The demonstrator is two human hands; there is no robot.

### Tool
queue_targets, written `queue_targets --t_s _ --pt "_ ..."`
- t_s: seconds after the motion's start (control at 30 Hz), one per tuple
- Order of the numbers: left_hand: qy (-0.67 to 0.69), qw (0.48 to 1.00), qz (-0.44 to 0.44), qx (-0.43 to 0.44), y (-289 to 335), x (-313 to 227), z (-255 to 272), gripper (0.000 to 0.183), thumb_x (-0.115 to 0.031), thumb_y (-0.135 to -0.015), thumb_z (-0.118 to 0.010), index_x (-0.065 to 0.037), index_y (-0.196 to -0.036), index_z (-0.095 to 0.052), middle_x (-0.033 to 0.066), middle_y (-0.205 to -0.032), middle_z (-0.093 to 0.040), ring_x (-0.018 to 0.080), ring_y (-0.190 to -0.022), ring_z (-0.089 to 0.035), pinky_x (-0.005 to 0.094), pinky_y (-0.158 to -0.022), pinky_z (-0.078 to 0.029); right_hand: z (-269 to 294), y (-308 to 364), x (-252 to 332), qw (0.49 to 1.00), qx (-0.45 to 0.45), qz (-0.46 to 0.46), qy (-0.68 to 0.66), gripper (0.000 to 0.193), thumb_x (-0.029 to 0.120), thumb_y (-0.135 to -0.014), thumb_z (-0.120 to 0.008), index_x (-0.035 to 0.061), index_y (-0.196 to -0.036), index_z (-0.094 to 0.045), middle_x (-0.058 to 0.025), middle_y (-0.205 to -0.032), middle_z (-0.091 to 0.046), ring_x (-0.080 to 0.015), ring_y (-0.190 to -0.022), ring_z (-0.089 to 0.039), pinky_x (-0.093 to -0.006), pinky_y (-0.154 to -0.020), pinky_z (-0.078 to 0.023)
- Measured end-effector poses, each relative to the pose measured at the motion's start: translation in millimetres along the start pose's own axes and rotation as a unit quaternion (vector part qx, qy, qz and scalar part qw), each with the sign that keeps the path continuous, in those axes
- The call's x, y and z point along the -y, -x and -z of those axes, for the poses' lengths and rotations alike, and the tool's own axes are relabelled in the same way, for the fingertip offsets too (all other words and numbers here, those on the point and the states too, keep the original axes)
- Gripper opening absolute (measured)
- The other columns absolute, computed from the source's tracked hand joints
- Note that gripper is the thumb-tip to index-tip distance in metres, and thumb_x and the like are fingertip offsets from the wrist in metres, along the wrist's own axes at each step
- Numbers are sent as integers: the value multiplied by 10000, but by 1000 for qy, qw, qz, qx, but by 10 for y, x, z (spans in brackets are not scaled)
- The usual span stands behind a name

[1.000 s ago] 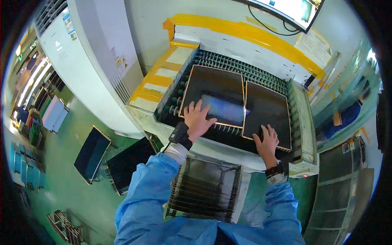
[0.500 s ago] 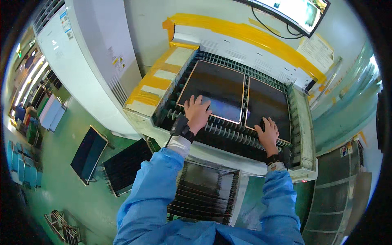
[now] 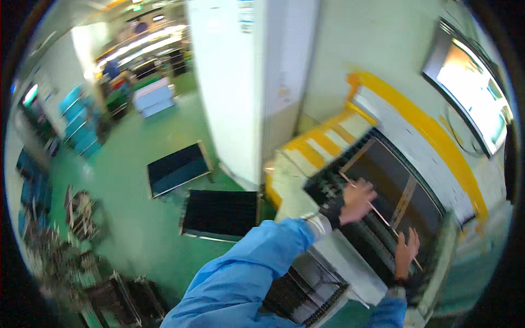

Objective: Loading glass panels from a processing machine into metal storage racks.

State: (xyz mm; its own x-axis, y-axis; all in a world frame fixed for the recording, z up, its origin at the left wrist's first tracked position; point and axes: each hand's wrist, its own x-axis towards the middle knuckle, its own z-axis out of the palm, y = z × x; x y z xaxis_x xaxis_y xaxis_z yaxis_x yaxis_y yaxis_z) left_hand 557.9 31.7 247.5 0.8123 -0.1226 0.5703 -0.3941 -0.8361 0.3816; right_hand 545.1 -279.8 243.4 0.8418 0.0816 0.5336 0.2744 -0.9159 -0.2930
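Two dark flat panels with thin copper-coloured edges lie side by side on a roller conveyor: a left panel (image 3: 377, 164) and a right panel (image 3: 429, 205). My left hand (image 3: 358, 201) rests at the near edge of the left panel, fingers stretched out and somewhat blurred. Over the near edge of the right panel lies my right hand (image 3: 406, 252), its fingers apart. Neither hand grips anything. Part of the conveyor's rollers (image 3: 329, 188) shows beside my left wrist.
Yellow tape (image 3: 421, 117) edges the machine's back board. A screen (image 3: 467, 82) hangs at the upper right. A tall white cabinet (image 3: 227, 82) stands left of the machine. Racks of dark panels (image 3: 219, 213) stand on the green floor, and another rack (image 3: 306, 290) sits below my arms.
The view has swung left, so the machine now appears farther right and more floor shows. Both hands stay at the near edges of the panels.
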Motion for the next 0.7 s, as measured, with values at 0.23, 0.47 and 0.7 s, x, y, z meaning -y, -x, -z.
queue_targets --t_s 0.23,0.47,0.7 --pt "186 979 -48 -74 1651 -287 503 425 -169 -786 -682 -82 -1193 -595 122 -1221 -576 314 -1246 -476 505 -1044 -342 -226 1660 814 950 58 237 -196 311 158 -872 -612 -16 -1130 -608 -223 -1184 -610 -392 -1102 -552 -484 -959 -417" --pt "45 973 184 134 4077 -391 384 529 -300 -763 -729 -144 -1252 -599 84 -1424 -469 312 -1363 -368 499 -1108 -295 -306 2968 986 876 378 193 -229 313 224 -890 -622 25 -1132 -627 -212 -1148 -622 -394 -1087 -564 -455 -976 -433" --pt "20 969 183 165 4412 -555 526 627 -322 -780 -732 -139 -1349 -543 97 -1604 -184 353 -1466 -185 516 -1159 -234 -91 2996 1277 880 390 86 -258 320 204 -916 -567 36 -1187 -593 -210 -1176 -603 -396 -1111 -544 -444 -966 -428"
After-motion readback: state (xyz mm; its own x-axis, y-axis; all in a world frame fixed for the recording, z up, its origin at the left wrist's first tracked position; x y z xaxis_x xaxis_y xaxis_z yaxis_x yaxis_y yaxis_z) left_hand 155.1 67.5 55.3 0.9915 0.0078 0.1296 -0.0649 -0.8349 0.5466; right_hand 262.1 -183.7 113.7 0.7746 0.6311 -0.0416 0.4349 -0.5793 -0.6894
